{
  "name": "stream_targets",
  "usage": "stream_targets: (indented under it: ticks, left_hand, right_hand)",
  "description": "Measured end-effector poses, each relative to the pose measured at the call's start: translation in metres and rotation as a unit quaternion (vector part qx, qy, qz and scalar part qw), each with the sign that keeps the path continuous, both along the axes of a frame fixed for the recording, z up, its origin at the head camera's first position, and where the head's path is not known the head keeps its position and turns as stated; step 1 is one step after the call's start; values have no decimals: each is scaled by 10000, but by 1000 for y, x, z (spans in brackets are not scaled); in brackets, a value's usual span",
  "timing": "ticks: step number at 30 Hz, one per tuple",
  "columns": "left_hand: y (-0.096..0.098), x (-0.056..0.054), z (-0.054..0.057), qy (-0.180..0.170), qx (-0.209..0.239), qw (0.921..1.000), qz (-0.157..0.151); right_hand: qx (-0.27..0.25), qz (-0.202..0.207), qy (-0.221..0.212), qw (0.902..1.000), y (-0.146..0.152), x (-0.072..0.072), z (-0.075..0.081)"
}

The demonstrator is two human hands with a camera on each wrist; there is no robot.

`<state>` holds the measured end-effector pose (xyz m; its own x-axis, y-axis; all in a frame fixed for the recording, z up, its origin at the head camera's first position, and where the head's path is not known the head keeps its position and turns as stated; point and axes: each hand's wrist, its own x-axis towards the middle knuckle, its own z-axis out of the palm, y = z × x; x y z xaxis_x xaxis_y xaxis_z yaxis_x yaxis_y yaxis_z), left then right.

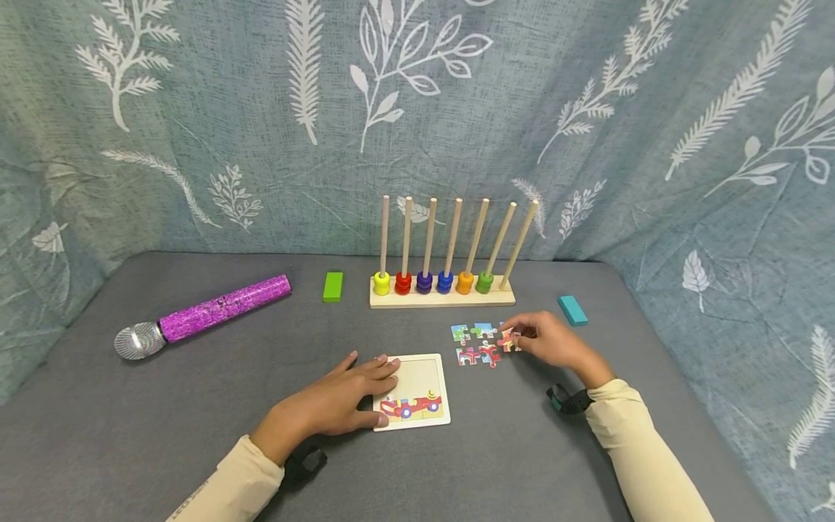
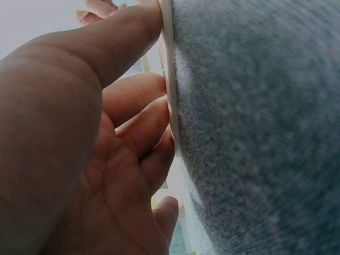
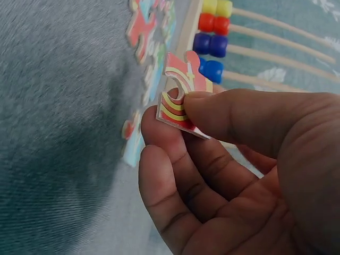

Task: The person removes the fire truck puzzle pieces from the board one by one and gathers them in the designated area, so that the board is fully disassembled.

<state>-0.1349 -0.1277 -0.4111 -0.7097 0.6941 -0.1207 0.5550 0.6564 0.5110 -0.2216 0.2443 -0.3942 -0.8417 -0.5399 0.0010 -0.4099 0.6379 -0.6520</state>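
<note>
My right hand (image 1: 554, 341) pinches a red-and-yellow jigsaw piece (image 3: 172, 112) between thumb and fingers, just above the table in the right wrist view. Beside it lie several loose jigsaw pieces (image 1: 484, 330) in two rough rows, blue-green behind and red in front. My left hand (image 1: 341, 399) rests on the left side of a square wooden puzzle tray (image 1: 417, 371), fingers extended over its rim. Fitted pieces showing a red car (image 1: 417, 406) fill the tray's front part; bare wood shows behind them. In the left wrist view, the thumb and fingertips touch the tray's edge (image 2: 169, 79).
A wooden peg stand (image 1: 443, 299) with coloured beads stands at the back. A glittery purple microphone (image 1: 222, 308) lies at the left. A green block (image 1: 333, 287) sits left of the stand, a teal block (image 1: 572, 310) beyond my right hand. A patterned curtain (image 1: 261, 130) hangs behind the table.
</note>
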Motion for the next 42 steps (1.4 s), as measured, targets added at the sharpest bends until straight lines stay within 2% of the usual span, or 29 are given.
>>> stream_targets:
  ticks: [8, 12, 24, 30, 35, 42]
  left_hand:
    - [0, 0, 0, 16, -17, 10000, -2]
    - [1, 0, 0, -5, -40, 10000, 2]
    - [0, 0, -1, -52, -25, 10000, -7]
    - [0, 0, -2, -32, -28, 10000, -7]
    - [0, 1, -1, 51, -45, 10000, -13]
    - [-1, 0, -2, 10, -98, 9999, -60]
  right_hand:
    - [-76, -50, -234, 9997, 5, -2, -12]
    - [-20, -62, -186, 9998, 6, -3, -15]
    - [112, -138, -34, 9998, 7, -1, -17]
    - [79, -336, 39, 9994, 7, -2, -19]
    - [18, -437, 46, 9990, 6, -2, -15]
    - [79, -356, -13, 9993, -4, 4, -10]
